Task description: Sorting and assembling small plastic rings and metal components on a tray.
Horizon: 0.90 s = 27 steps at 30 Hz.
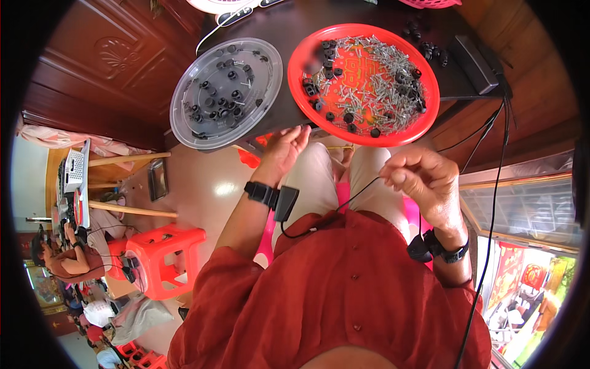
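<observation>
My right hand [424, 181] is closed, its thumb and fingers pinching a thin black cable [356, 195] above my lap. That cable slants up to it from the box-shaped device [286, 204] strapped at my left wrist. Just below the table's front edge is my left hand [286, 149], fingers stretched out and nothing visible in it. Nearest to it, a clear round plastic lid-like tray [184, 126] holds small black cylindrical parts. A red round tray [353, 132] on the right carries many silver screws [387, 67] and black plastic pieces [311, 89].
Both trays overhang the dark table [270, 31]. Black cables [495, 184] hang down on the right beside a dark bar-shaped block [476, 64]. On the floor at left stands a red plastic stool [166, 258]; another person [77, 261] sits beyond it at a wooden-legged table.
</observation>
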Motion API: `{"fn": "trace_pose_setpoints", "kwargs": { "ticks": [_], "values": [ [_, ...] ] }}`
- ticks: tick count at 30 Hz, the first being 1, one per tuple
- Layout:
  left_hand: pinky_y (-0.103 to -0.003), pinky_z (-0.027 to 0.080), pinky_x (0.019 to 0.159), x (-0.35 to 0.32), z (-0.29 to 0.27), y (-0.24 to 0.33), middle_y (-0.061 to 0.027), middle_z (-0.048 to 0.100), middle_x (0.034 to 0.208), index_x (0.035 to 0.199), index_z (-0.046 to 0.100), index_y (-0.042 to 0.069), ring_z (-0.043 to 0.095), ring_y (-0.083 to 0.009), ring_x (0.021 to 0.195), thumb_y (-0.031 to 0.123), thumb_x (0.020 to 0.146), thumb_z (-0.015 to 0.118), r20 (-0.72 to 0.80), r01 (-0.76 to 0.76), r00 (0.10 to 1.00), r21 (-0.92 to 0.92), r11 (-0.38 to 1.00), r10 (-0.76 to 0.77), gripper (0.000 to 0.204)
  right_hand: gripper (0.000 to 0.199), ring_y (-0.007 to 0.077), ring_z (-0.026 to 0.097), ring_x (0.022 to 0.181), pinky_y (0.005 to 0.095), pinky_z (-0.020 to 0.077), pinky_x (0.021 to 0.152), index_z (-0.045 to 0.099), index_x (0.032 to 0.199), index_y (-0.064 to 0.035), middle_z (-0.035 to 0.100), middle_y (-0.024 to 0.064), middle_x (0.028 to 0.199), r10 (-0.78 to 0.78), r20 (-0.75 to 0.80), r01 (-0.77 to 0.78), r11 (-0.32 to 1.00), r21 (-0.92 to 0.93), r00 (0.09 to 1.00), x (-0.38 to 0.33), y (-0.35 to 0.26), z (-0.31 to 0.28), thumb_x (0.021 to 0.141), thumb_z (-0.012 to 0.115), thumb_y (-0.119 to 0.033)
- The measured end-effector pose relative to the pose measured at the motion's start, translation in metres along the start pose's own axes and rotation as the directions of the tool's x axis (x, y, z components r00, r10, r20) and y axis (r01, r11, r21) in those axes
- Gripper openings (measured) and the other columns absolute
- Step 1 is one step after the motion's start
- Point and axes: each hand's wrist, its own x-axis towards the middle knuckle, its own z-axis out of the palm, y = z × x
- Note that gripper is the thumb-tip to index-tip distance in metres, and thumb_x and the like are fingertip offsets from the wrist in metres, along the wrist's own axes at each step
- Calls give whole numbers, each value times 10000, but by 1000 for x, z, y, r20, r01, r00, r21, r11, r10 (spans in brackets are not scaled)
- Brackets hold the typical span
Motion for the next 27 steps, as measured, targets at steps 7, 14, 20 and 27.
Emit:
{"fn": "trace_pose_setpoints", "kwargs": {
  "ticks": [7, 14, 20, 27],
  "values": [
    [-312, 490, 804, -15, 32, 15, -58, 616, 985, 1059, 579, 51, 591, -156, 887, 263, 890, 551, 146, 106, 955, 649, 753, -260, 272, 179, 300, 579, 760, 357, 482, 685, 639, 911, -23, 600, 118, 820, -423, 24, 247, 483, -840, 906, 67, -9, -5, 733, 625, -7],
    [-272, 448, 621, -94, 99, 49, -46, 627, 762, 854, 606, -22, 575, -112, 689, 86, 816, 621, 664, -506, 717, 705, 497, -212, 116, 261, 306, 561, 832, 381, 476, 712, 629, 939, -44, 552, 122, 839, -255, 266, 343, 335, -877, 930, 107, 13, -12, 693, 585, 33],
    [-307, 411, 604, -93, 132, 73, -57, 575, 749, 818, 624, 37, 507, -220, 679, 30, 729, 666, 761, -652, 396, 627, -425, 515, 98, 144, 306, 574, 838, 390, 479, 697, 601, 826, -25, 554, 119, 821, -213, 229, 289, 318, -903, 950, 107, 10, -14, 691, 580, 19],
    [-401, 429, 667, -82, 154, 83, -101, 609, 726, 751, 641, 49, 555, -304, 746, 126, 678, 698, 695, -358, 647, 640, -680, 313, 120, 159, 302, 554, 796, 387, 461, 683, 568, 840, -13, 537, 113, 800, -242, 261, 327, 294, -898, 935, 99, 10, -20, 688, 611, 0]
  ]
}}
